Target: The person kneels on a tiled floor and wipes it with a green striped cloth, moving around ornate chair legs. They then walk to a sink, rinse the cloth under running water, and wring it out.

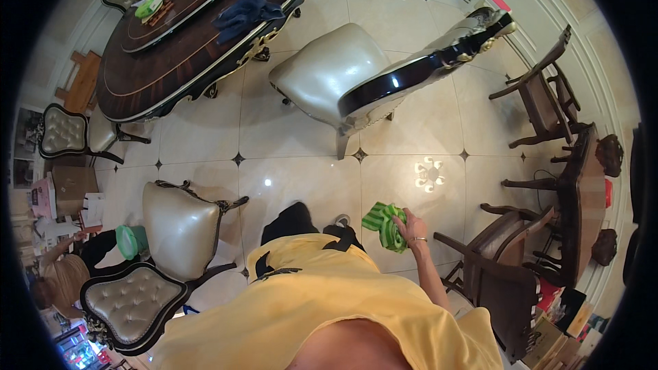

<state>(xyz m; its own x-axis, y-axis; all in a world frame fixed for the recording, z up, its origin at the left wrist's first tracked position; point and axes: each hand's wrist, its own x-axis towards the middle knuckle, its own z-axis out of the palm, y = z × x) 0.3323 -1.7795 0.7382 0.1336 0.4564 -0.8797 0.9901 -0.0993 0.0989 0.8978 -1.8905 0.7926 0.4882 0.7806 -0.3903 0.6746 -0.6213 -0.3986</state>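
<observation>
My right hand (413, 228) grips a bunched green striped cloth (391, 231), held out over the tiled floor to the right of my legs. My left hand is out of view. Before me stands a chair with a pale leather seat (334, 67) and a glossy dark back frame, its back towards the right. On the oval dark wood table (159, 82) at the upper left lie a crumpled dark blue cloth (249, 14), near the edge, and a green and white packet (149, 6).
Two pale leather chairs (180, 226) (103, 131) stand at the left, with a green bucket (131, 241) beside one. A seated person (64, 272) is at the far left. Wooden chairs (493, 246) and a dark wooden table (581, 205) line the right side.
</observation>
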